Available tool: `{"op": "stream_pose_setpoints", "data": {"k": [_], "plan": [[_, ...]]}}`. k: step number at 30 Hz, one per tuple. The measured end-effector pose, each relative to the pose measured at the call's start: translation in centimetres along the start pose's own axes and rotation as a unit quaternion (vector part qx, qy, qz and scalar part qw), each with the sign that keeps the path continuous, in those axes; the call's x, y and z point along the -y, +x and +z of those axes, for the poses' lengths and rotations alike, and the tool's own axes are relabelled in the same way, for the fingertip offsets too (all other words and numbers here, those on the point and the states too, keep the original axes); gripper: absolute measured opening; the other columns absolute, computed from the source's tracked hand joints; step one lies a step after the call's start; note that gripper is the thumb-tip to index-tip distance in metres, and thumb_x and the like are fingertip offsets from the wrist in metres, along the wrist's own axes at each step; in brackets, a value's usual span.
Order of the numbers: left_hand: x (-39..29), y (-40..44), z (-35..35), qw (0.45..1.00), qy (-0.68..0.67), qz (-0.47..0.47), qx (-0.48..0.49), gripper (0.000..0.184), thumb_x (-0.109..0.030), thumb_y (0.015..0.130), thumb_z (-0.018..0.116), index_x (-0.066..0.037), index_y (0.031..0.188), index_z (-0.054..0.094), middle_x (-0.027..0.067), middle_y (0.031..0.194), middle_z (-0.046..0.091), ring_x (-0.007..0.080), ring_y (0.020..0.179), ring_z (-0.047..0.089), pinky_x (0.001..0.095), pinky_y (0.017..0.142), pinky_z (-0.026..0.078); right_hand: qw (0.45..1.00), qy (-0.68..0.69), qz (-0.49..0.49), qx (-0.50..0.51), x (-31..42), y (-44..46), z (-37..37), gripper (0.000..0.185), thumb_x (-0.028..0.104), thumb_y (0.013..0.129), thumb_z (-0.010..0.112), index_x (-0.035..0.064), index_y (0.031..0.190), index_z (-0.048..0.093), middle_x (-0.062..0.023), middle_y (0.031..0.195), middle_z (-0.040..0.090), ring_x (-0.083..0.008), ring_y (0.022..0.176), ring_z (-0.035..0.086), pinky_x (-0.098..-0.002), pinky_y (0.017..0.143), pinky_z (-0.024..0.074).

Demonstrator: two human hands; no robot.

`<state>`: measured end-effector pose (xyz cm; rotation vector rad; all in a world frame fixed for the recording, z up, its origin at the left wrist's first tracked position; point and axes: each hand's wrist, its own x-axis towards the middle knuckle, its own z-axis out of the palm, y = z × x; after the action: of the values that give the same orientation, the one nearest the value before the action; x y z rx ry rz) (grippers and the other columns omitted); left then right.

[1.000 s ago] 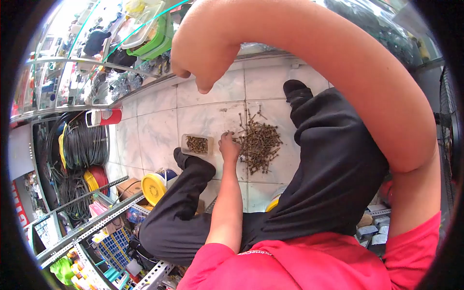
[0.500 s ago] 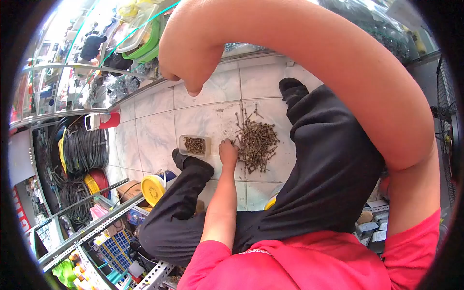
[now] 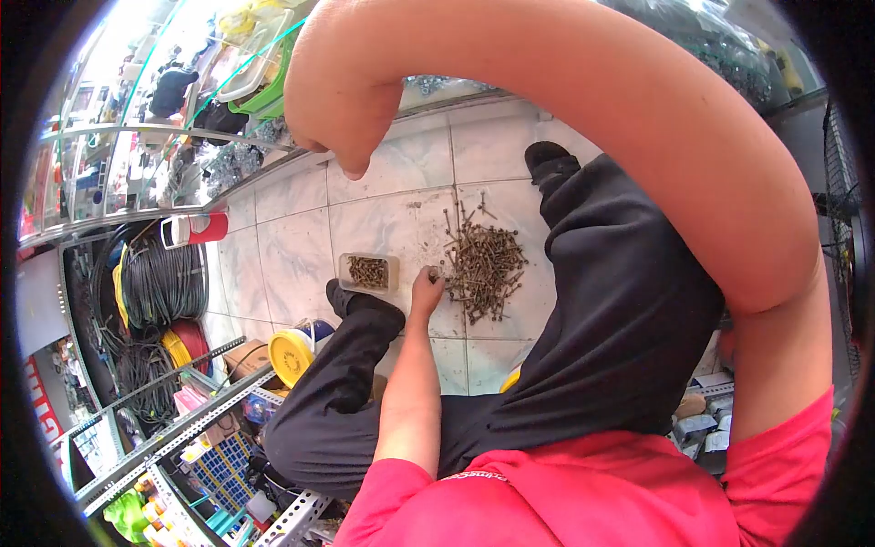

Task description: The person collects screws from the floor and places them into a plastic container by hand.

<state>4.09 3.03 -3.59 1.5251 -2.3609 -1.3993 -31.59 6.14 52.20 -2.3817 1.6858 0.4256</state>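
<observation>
At the left edge of a loose pile of rusty bolts or screws (image 3: 488, 266) on the floor is my left hand (image 3: 427, 290). Its fingers are pinched together, and a small dark thing shows at the tips, too small to name. Beside it, to the left, stands a clear plastic tub (image 3: 394, 273) holding more of the same fasteners (image 3: 367, 270). My right hand (image 3: 333, 100) is raised close to the camera at the top, its wrist bent down. Its fingers are curled in and partly hidden, with nothing visible in them.
My dark-trousered legs spread around the pile on a tiled floor (image 3: 392, 228). At the left are coils of black cable (image 3: 164, 283), a yellow-lidded bucket (image 3: 292, 357) and metal shelving (image 3: 182, 401). A red and white container (image 3: 208, 228) stands near the glass display case (image 3: 137, 128).
My left hand has shifted slightly left and down, away from the pile's edge. My right hand has moved a little left and up.
</observation>
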Motion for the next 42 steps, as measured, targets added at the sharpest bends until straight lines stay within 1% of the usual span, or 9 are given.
{"op": "stream_pose_setpoints", "data": {"k": [6, 9, 12, 15, 16, 17, 18, 30, 42], "plan": [[-2.5, -1.9, 0.5, 0.99, 0.101, 0.096, -0.009, 0.023, -0.014, 0.083, 0.069, -0.001, 0.102, 0.064, 0.0211, 0.09, 0.066, 0.0408, 0.091, 0.065, 0.0445, 0.08, 0.051, 0.999, -0.009, -0.036, 0.022, -0.7, 0.9, 0.1, 0.047, 0.034, 0.088, 0.068, 0.0084, 0.127, 0.07, -0.0144, 0.132, 0.066, -0.0321, 0.12, 0.062, -0.0472, 0.1, 0.0489], [-1.8, -1.2, 0.7, 0.989, 0.116, 0.087, 0.007, 0.022, -0.011, 0.084, 0.067, -0.001, 0.103, 0.065, 0.0197, 0.091, 0.066, 0.0375, 0.09, 0.066, 0.0436, 0.08, 0.051, 0.998, 0.019, -0.046, 0.038, -1.4, 1.9, 0.1, 0.05, 0.038, 0.089, 0.068, 0.0096, 0.131, 0.068, -0.0146, 0.133, 0.066, -0.0316, 0.117, 0.064, -0.0463, 0.099, 0.0509], [-1.7, -0.5, 0.7, 0.996, -0.05, -0.075, 0.008, 0.021, -0.009, 0.086, 0.063, -0.001, 0.106, 0.065, 0.0176, 0.093, 0.068, 0.0344, 0.092, 0.067, 0.0423, 0.082, 0.052, 0.999, 0.036, -0.01, 0.035, -1.0, 3.0, 1.0, 0.055, 0.042, 0.089, 0.069, 0.011, 0.134, 0.066, -0.0148, 0.134, 0.065, -0.031, 0.114, 0.067, -0.0456, 0.097, 0.0528], [4.3, 1.2, 1.2, 0.978, -0.059, 0.193, -0.056, 0.023, -0.013, 0.09, 0.058, -0.003, 0.109, 0.065, 0.013, 0.098, 0.071, 0.0297, 0.093, 0.068, 0.0414, 0.084, 0.053, 0.999, 0.012, -0.031, 0.018, -0.9, -0.1, -0.2, 0.047, 0.034, 0.089, 0.066, 0.0076, 0.129, 0.069, -0.0145, 0.134, 0.065, -0.0315, 0.123, 0.061, -0.0454, 0.102, 0.0476], [3.1, 1.0, 0.4, 0.965, -0.251, 0.077, 0.001, 0.024, -0.014, 0.091, 0.057, -0.005, 0.111, 0.064, 0.0125, 0.101, 0.072, 0.0293, 0.094, 0.069, 0.0415, 0.086, 0.053, 1.0, 0.016, -0.004, 0.016, -0.1, -0.5, -0.2, 0.048, 0.034, 0.089, 0.066, 0.0076, 0.129, 0.069, -0.0145, 0.134, 0.065, -0.0313, 0.123, 0.06, -0.0453, 0.103, 0.0474], [1.7, 1.1, -0.6, 0.9, -0.429, -0.042, 0.058, 0.025, -0.015, 0.092, 0.055, -0.006, 0.113, 0.064, 0.012, 0.105, 0.072, 0.0288, 0.095, 0.069, 0.0417, 0.087, 0.053, 1.0, 0.017, -0.001, 0.019, -0.1, -0.3, -0.2, 0.048, 0.035, 0.09, 0.066, 0.0076, 0.13, 0.068, -0.0144, 0.134, 0.065, -0.0312, 0.124, 0.06, -0.0453, 0.103, 0.0472], [0.1, 1.0, -1.3, 0.788, -0.585, -0.158, 0.112, 0.026, -0.017, 0.093, 0.053, -0.007, 0.115, 0.063, 0.0115, 0.108, 0.072, 0.0284, 0.097, 0.069, 0.0418, 0.088, 0.054, 1.0, 0.018, 0.002, 0.022, -0.1, -0.2, -0.2, 0.049, 0.035, 0.09, 0.066, 0.0077, 0.13, 0.068, -0.0143, 0.135, 0.065, -0.0312, 0.124, 0.06, -0.0453, 0.103, 0.047], [-5.3, 1.0, -2.7, 0.782, -0.603, -0.085, 0.132, 0.057, -0.038, 0.098, 0.038, -0.001, 0.138, 0.053, 0.0197, 0.133, 0.064, 0.0338, 0.113, 0.066, 0.047, 0.096, 0.054, 1.0, 0.013, 0.023, 0.007, 0.2, -0.8, -0.2, 0.05, 0.037, 0.089, 0.068, 0.0097, 0.131, 0.068, -0.0139, 0.136, 0.064, -0.0315, 0.125, 0.06, -0.0466, 0.103, 0.047], [-5.2, 1.0, -3.1, 0.744, -0.643, -0.067, 0.168, 0.054, -0.036, 0.099, 0.041, 0.001, 0.138, 0.052, 0.0227, 0.141, 0.057, 0.0373, 0.124, 0.061, 0.0477, 0.1, 0.054, 0.999, 0.019, -0.018, 0.03, -0.8, 0.7, -0.3, 0.048, 0.036, 0.088, 0.069, 0.0087, 0.128, 0.07, -0.014, 0.132, 0.066, -0.0313, 0.121, 0.062, -0.0452, 0.101, 0.0482]]}}
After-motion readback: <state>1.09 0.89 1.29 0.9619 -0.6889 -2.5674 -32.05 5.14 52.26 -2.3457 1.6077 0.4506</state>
